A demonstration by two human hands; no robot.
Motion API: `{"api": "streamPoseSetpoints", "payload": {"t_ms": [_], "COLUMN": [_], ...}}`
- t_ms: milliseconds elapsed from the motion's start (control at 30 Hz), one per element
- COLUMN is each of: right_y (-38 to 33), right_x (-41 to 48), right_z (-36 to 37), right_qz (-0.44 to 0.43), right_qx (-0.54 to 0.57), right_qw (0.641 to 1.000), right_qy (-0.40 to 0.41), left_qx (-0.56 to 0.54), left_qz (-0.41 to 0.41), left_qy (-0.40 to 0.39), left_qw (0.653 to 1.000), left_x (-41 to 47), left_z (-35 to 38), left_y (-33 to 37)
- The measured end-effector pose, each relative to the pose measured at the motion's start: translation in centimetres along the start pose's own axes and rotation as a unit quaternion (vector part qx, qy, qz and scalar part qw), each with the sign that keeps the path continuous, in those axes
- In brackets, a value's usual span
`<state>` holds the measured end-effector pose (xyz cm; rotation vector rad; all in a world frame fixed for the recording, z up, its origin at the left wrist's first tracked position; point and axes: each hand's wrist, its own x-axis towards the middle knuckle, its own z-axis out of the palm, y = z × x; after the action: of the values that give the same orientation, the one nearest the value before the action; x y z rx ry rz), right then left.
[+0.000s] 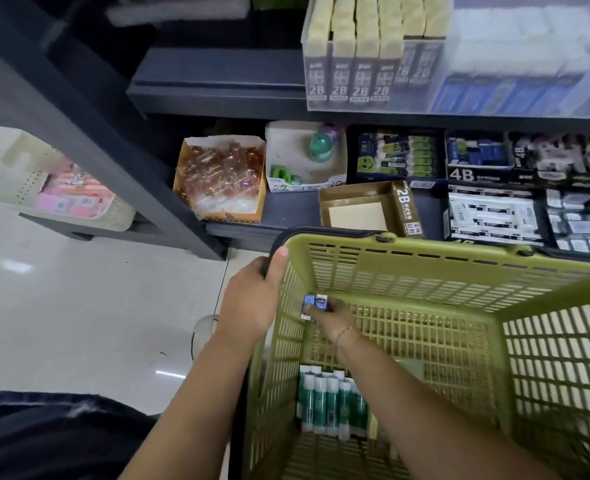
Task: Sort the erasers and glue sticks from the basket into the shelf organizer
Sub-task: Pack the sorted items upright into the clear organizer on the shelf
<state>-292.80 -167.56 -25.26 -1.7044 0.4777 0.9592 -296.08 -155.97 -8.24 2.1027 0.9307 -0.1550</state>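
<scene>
- A shop aisle is seen from above, with a pale glossy floor on the left and a dark shelf unit across the top and right.
- On the upper shelf, a clear organizer is filled with upright packs marked 2B; the paler packs beside them are blurred.
- On the lower shelf, an orange-edged carton of wrapped amber items is set beside a white carton holding a few green objects.
- To the right of these, dark cartons marked 4B are lined up, and an empty brown tray marked 2B is placed just in front, near the shelf edge.
- A green slatted basket is held up against the lower shelf.
- Its far left corner is gripped by the left hand: the thumb is laid along the rim and the fingers are curled round the black handle.
- The right hand is reached into the basket near the left wall, with a thin bracelet at the wrist.
- Small blue-wrapped erasers are pinched at its fingertips, raised above the basket floor; how many are held cannot be told.
- A cluster of green-and-white glue sticks is left lying on the basket floor at the near left, under the right forearm.
</scene>
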Motion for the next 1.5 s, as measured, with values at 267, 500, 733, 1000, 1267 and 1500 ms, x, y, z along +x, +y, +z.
{"api": "streamPoseSetpoints", "payload": {"t_ms": [267, 500, 733, 1000, 1267, 1500], "right_y": [-0.5, -3.5, -11.7, -17.4, -19.3, -20.0], "right_x": [-0.6, -6.1, -16.5, -23.9, -27.2, -26.9], "right_z": [-0.9, -3.6, -10.9, -16.6, -17.7, -17.1], "right_qz": [0.021, -0.040, -0.212, -0.360, -0.484, -0.491], "right_qx": [0.022, 0.013, -0.005, -0.140, -0.198, -0.292], "right_qw": [0.999, 0.994, 0.970, 0.922, 0.846, 0.801], "right_qy": [-0.036, -0.104, -0.119, -0.017, 0.101, 0.182], "left_qx": [0.006, 0.028, -0.152, -0.533, -0.540, -0.556], "left_qz": [0.008, 0.057, 0.205, -0.012, -0.023, -0.081], "left_qy": [0.006, 0.045, 0.033, -0.330, -0.370, -0.332], "left_qw": [1.000, 0.997, 0.966, 0.779, 0.756, 0.758], "left_x": [0.1, -0.1, -4.6, -9.8, -11.2, -10.8], "left_z": [0.1, 0.2, 1.6, 0.2, -2.8, -3.1], "left_y": [-0.2, -0.1, 6.4, 16.5, 19.8, 20.6]}}
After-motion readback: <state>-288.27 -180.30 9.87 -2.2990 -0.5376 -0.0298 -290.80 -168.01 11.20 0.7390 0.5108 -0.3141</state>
